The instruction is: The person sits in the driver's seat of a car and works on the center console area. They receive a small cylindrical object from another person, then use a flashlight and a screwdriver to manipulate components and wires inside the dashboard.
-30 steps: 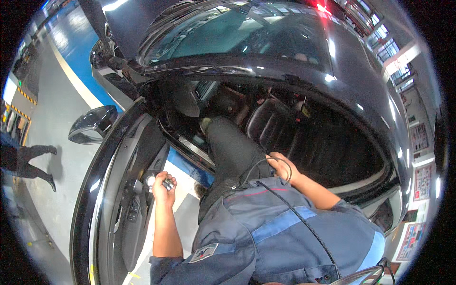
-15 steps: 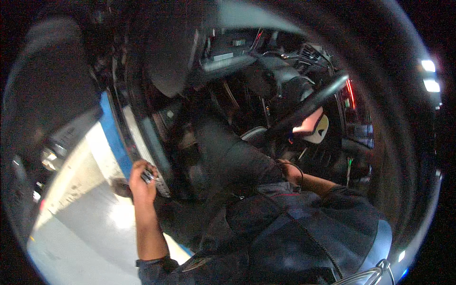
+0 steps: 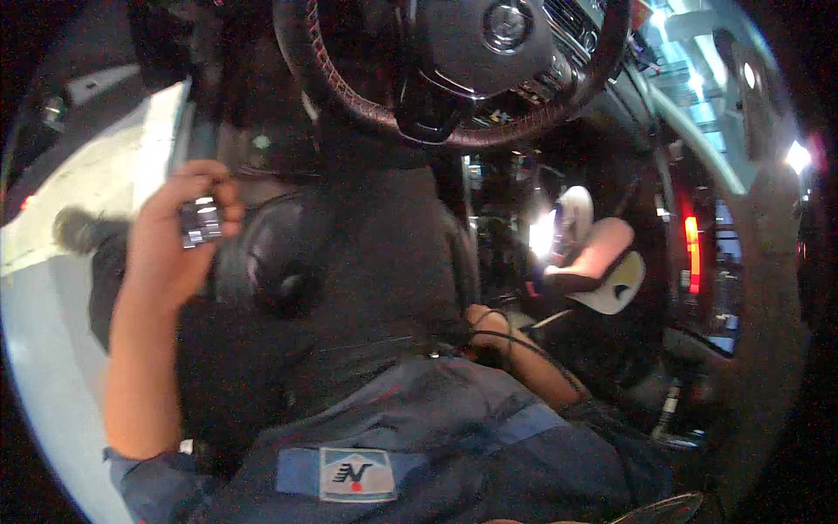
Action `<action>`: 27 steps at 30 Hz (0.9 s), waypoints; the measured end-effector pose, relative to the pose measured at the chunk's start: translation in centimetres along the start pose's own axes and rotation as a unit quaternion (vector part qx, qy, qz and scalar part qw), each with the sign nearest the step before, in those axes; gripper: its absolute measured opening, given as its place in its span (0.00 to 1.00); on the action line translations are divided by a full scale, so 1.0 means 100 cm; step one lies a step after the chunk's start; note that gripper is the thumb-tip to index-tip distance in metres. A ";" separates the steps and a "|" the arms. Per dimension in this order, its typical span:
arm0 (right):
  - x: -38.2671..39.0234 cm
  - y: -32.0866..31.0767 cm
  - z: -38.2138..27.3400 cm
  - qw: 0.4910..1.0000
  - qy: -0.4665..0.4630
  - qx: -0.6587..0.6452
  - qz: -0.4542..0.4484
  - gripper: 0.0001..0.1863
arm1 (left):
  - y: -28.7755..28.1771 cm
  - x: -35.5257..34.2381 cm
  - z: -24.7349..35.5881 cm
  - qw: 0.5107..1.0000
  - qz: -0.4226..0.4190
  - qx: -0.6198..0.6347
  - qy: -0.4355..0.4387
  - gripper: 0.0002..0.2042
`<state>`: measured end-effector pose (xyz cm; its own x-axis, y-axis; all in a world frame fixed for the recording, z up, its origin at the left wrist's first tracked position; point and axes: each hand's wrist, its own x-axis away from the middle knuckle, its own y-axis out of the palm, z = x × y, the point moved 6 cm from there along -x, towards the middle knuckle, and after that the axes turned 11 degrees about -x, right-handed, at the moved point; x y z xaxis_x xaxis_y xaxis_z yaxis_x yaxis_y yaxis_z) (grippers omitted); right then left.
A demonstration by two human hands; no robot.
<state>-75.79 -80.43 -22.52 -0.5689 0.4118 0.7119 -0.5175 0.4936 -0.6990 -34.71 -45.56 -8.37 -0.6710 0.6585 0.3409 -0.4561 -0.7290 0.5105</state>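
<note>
Now the small shiny metal fob [image 3: 201,221] is pinched in the raised left hand [image 3: 179,240], brought inside beside the black stitched steering wheel [image 3: 454,70]; the right hand [image 3: 489,327] rests curled on the lap, grip unclear.

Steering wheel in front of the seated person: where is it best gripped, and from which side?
Probably the steering wheel's lower rim arc, reached from below near the lap. That arc is bare, rounded and stitched, so fingers could wrap it. The left hand already pinches a small shiny metal piece; the right hand rests by the thigh.
</note>
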 end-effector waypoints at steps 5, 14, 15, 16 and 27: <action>0.021 -0.034 0.002 0.996 -0.047 -0.009 0.076 0.12 | 0.115 0.039 0.001 0.989 -0.084 0.124 -0.003 0.12; 0.123 -0.158 -0.038 0.969 -0.024 -0.054 0.241 0.11 | 0.183 0.066 -0.053 0.975 -0.076 0.203 -0.047 0.10; 0.134 -0.174 -0.046 0.961 -0.026 -0.077 0.264 0.11 | 0.183 0.066 -0.060 0.979 -0.067 0.190 -0.040 0.10; 0.145 -0.190 -0.057 0.945 -0.072 -0.132 0.290 0.13 | 0.185 0.064 -0.065 0.979 -0.075 0.185 -0.037 0.10; 0.165 -0.198 -0.196 0.819 -0.457 -0.096 0.333 0.31 | 0.227 0.067 -0.128 0.996 -0.041 0.007 -0.078 0.14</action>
<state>-62.43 -68.44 4.43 -0.9705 -0.0638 -0.2326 0.1622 0.5409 -0.8253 -57.09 -60.10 -4.62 -0.5314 0.7381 0.4157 -0.4975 -0.6691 0.5521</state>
